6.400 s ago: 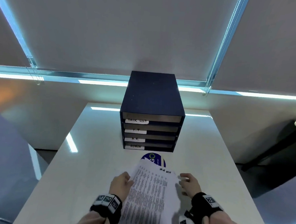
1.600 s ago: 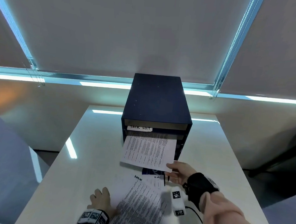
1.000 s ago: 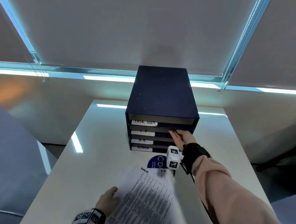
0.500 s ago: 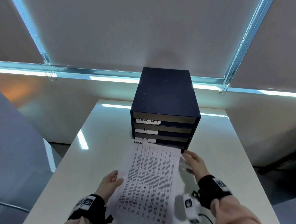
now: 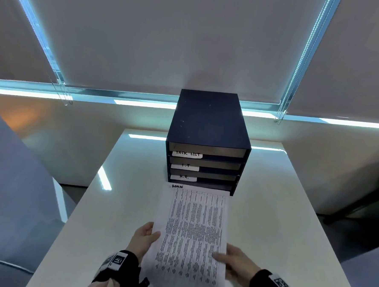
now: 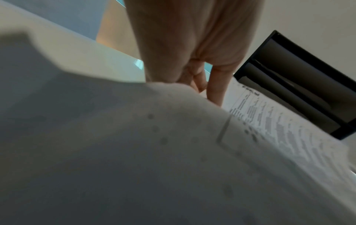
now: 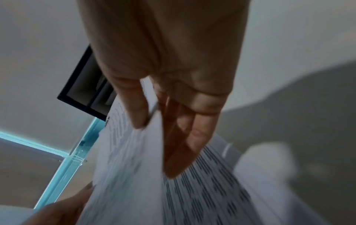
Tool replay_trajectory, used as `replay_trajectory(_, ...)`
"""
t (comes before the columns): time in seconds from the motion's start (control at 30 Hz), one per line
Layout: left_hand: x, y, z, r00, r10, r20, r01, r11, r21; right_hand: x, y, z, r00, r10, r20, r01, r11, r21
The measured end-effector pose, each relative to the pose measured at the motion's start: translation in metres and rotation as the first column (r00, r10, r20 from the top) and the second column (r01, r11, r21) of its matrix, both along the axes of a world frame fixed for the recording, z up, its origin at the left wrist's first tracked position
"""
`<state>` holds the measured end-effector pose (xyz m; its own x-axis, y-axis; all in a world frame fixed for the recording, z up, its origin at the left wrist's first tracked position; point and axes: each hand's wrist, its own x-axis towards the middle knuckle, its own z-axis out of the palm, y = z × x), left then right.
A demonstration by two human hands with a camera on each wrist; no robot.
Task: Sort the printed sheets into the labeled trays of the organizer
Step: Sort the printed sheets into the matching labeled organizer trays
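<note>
A dark blue organizer (image 5: 209, 122) stands at the far middle of the white table (image 5: 268, 214). Its trays carry the labels TASK LIST (image 5: 187, 154), I.T (image 5: 185, 166) and H.R. (image 5: 183, 177). The lowest tray's front is hidden behind the printed sheets (image 5: 194, 232), whose top sheet has ADMIN handwritten at its head. My left hand (image 5: 144, 238) holds the sheets by their left edge. My right hand (image 5: 234, 261) pinches the top sheet (image 7: 134, 167) at its right edge, thumb (image 7: 134, 106) above and fingers below. In the left wrist view the sheets (image 6: 279, 124) reach toward the organizer (image 6: 300, 79).
Drawn window blinds (image 5: 190, 43) and a sill run behind the table. A dark piece of furniture (image 5: 362, 205) stands to the right. A grey upholstered seat (image 5: 10, 188) lies to the left. The table's side edges are close on both sides.
My right hand slid one sheet into the I.T tray, then came back. It now pinches the lower right edge of the ADMIN sheet. The sheets have risen toward me.
</note>
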<state>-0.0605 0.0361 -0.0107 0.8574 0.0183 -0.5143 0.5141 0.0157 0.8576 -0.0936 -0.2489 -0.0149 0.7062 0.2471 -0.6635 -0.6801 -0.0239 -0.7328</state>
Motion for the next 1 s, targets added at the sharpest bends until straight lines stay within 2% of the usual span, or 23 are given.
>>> replay_trajectory(0.07, -0.003, -0.005, 0.000, 0.999, -0.019, -0.040, 0.021, 0.998, 0.058, -0.011, 0.003, -0.012, 0.996, -0.042, -0.083, 0.045, 0.998, 0.032)
replay_trajectory(0.17, -0.003, -0.017, -0.001, 0.996, -0.052, -0.074, 0.058, 0.995, 0.083, -0.013, 0.002, -0.032, 0.968, -0.216, -0.129, 0.215, 0.976, -0.022)
replay_trajectory(0.2, -0.002, -0.020, 0.000, 0.996, -0.039, -0.078, 0.048, 0.991, 0.124, -0.009, 0.002, -0.036, 0.960, -0.251, -0.123, 0.243, 0.967, -0.079)
replay_trajectory(0.27, 0.004, -0.020, -0.009, 0.998, 0.002, -0.062, 0.018, 0.952, 0.306, 0.003, -0.005, -0.041, 0.953, -0.278, -0.122, 0.261, 0.955, -0.141)
replay_trajectory(0.33, 0.008, -0.018, -0.021, 0.999, -0.032, -0.018, 0.037, 0.829, 0.558, 0.019, -0.014, -0.035, 0.958, -0.269, -0.100, 0.254, 0.957, -0.141)
replay_trajectory(0.4, 0.009, -0.014, -0.030, 0.977, -0.183, -0.113, 0.202, 0.602, 0.772, 0.038, -0.023, -0.027, 0.966, -0.248, -0.068, 0.236, 0.961, -0.146)
replay_trajectory(0.43, 0.008, -0.013, -0.034, 0.945, -0.249, -0.210, 0.309, 0.483, 0.819, 0.047, -0.028, -0.024, 0.974, -0.221, -0.047, 0.212, 0.966, -0.147)
replay_trajectory(0.47, 0.007, -0.014, -0.035, 0.925, -0.264, -0.273, 0.364, 0.410, 0.836, 0.057, -0.032, -0.025, 0.976, -0.213, -0.041, 0.205, 0.967, -0.151)
replay_trajectory(0.5, 0.007, -0.016, -0.033, 0.915, -0.257, -0.312, 0.392, 0.374, 0.841, 0.066, -0.036, -0.022, 0.981, -0.192, -0.028, 0.185, 0.969, -0.161)
replay_trajectory(0.6, 0.009, -0.021, -0.031, 0.905, -0.228, -0.360, 0.422, 0.361, 0.832, 0.097, -0.044, -0.023, 0.983, -0.185, 0.010, 0.183, 0.965, -0.188)
replay_trajectory(0.77, 0.019, -0.028, -0.026, 0.905, -0.191, -0.379, 0.424, 0.419, 0.803, 0.148, -0.049, -0.040, 0.964, -0.241, 0.110, 0.262, 0.930, -0.256)
replay_trajectory(0.87, 0.022, -0.029, -0.027, 0.890, -0.185, -0.416, 0.454, 0.445, 0.772, 0.174, -0.042, -0.043, 0.947, -0.302, 0.107, 0.320, 0.911, -0.260)
replay_trajectory(0.93, 0.022, -0.027, -0.031, 0.874, -0.209, -0.438, 0.482, 0.478, 0.734, 0.175, -0.032, -0.026, 0.956, -0.288, 0.050, 0.290, 0.912, -0.290)
replay_trajectory(1.0, 0.021, -0.023, -0.033, 0.862, -0.233, -0.451, 0.504, 0.493, 0.709, 0.164, -0.026, -0.016, 0.954, -0.284, -0.093, 0.264, 0.947, -0.182)
